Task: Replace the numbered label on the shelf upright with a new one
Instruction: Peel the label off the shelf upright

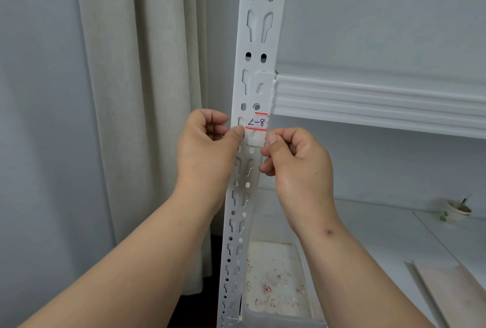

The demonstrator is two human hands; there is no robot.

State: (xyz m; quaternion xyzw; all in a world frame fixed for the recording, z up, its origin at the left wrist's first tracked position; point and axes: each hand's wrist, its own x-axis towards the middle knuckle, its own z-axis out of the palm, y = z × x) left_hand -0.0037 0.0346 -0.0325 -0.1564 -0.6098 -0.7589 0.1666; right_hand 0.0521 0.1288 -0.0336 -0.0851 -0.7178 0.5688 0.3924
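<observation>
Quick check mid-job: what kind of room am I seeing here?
Probably a storage or utility corner indoors. A white slotted metal shelf upright carries a handwritten numbered label, a bare shelf beam runs off to the right, and a pale curtain hangs behind.

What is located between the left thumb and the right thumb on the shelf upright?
In the head view, the numbered label on the white upright lies between the left hand and right hand.

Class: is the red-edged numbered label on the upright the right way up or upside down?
Upside down. The handwritten digits on the red-edged white paper label read inverted on the white slotted metal upright.
</observation>
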